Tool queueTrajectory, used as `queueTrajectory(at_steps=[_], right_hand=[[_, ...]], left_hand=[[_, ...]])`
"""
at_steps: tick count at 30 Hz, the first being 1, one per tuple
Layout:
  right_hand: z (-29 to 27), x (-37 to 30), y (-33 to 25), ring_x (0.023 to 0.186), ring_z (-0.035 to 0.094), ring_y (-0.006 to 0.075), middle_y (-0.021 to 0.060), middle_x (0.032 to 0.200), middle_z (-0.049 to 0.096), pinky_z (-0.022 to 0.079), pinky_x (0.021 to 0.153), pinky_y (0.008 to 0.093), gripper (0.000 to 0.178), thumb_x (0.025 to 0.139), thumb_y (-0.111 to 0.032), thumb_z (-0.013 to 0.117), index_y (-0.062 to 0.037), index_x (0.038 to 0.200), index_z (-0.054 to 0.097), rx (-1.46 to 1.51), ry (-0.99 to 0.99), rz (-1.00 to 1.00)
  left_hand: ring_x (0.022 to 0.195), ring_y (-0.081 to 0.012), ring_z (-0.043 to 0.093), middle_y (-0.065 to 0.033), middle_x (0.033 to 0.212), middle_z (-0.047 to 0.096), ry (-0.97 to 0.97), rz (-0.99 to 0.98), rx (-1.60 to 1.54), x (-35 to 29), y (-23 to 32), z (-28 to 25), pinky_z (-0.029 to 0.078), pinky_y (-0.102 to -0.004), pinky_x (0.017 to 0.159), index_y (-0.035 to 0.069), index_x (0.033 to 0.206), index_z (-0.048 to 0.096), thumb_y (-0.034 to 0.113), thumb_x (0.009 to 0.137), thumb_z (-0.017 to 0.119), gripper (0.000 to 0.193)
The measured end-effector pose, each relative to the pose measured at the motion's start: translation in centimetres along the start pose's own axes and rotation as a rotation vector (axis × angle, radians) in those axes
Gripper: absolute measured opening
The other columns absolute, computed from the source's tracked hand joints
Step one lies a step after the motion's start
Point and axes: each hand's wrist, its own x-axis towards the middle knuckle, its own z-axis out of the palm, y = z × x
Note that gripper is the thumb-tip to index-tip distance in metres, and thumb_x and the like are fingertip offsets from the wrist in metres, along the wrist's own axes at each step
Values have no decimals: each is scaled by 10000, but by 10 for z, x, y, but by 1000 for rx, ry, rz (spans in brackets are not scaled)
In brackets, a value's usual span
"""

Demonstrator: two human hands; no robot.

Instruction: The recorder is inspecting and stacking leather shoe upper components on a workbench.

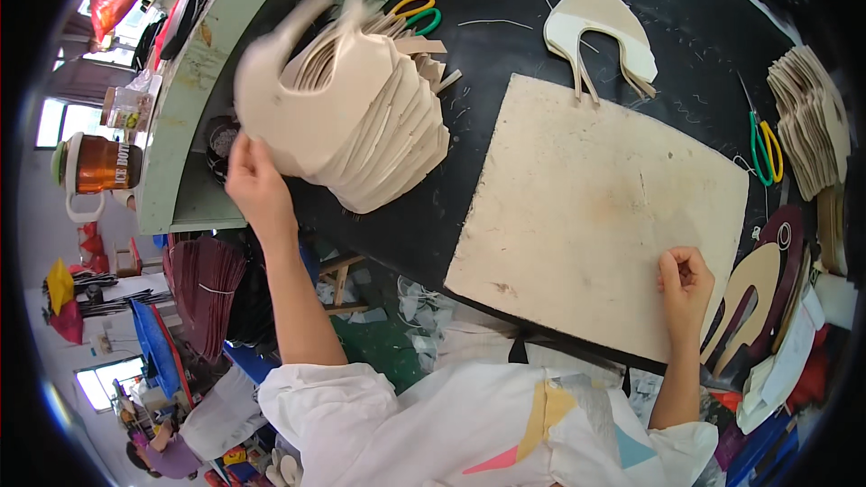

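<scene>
My left hand (257,176) pinches the lower left edge of a beige U-shaped piece (307,122). The piece's upper arms are smeared by motion. Under and beside it lies a fanned stack of similar beige pieces (397,140). My right hand (686,284) is curled closed over the lower right part of a pale, stained board (595,207); whatever its fingers may hold is hidden. Beyond the board's far edge lies a U-shaped piece (600,22), part beige and part white, with its arms toward me.
Scissors with yellow and green handles (419,13) lie behind the stack; another such pair (765,149) is right of the board. More beige pieces (803,117) are piled at the far right. A green metal housing (194,81) borders the black table (478,45) on the left.
</scene>
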Motion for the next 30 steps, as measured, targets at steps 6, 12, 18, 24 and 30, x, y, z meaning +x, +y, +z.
queueTrajectory(at_steps=[6, 12, 18, 24, 30], right_hand=[[12, 3, -9, 593, 560, 69, 27, 710, 617, 445, 522, 209, 75, 846, -43, 694, 0, 811, 645, -205, 59, -121], [-13, 1, -19, 580, 603, 146, 77, 723, 635, 472, 523, 250, 85, 832, -67, 719, -10, 816, 658, -199, 121, -237], [-124, -6, 8, 707, 655, 237, 126, 824, 672, 515, 649, 325, 106, 835, -92, 695, -7, 892, 668, -549, 724, -138], [-191, -23, 73, 1043, 601, 316, 122, 1051, 676, 451, 906, 414, 307, 811, -190, 696, -55, 1085, 663, -1133, 775, -35], [-196, -5, 71, 1046, 595, 303, 99, 1023, 675, 432, 954, 401, 400, 782, -204, 717, -69, 1152, 646, -892, 765, 129]], left_hand=[[877, -260, 551, -129, 1025, 611, 160, 441, 423, -32, 20, 48, 451, -355, 803, 2, 1126, 651, 105, 859, 696, 290], [1060, -325, 588, -172, 1127, 644, -505, 908, 85, -51, 121, 279, 441, -402, 937, 24, 1173, 640, 259, 869, 702, 389], [1105, -321, 613, -155, 1175, 652, -723, 625, 443, -21, 45, 400, 472, -431, 937, 144, 1204, 666, 510, 754, 747, 586], [1029, -297, 615, -112, 1097, 641, -370, 1044, 411, -35, 68, 378, 496, -398, 851, 133, 1160, 683, 333, 826, 733, 392], [912, -200, 656, -110, 1020, 700, -134, 1101, -114, -23, 145, 299, 533, -326, 793, 11, 1061, 724, 137, 887, 708, 215]])
